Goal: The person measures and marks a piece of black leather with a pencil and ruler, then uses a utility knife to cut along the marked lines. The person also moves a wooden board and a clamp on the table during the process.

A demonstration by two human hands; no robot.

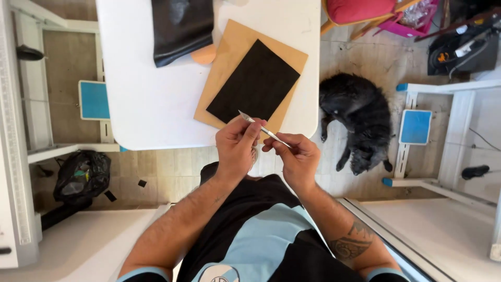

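Holding a thin metal craft knife (265, 130) between both hands, the person stands at the near edge of a white counter (151, 99). The left hand (237, 146) pinches the knife near its blade end, thumb and forefinger closed on the shaft, while the right hand (295, 156) pinches the handle end between its fingertips. The knife sits in the air just over the counter's edge, above the lower corner of a tan board (229, 57) that carries a black sheet (254, 83).

Its long axis runs on a slant, from the lower right at the right hand up to the upper left, and the pointed tip (241, 112) aims away from the body toward the black sheet. The tip looks bare, though the view is too small to be sure whether a cap or a blade is showing.

The risk lies in the fingers so close to the sharp end: a slip of the left thumb along the shaft could bring skin onto the edge. A loose pinch could also let the knife drop, and a black dog (357, 125) lies on the floor just right of the counter, close to where it might fall. A folded piece of black leather (180, 28) rests at the far side of the counter, well apart from the hands.
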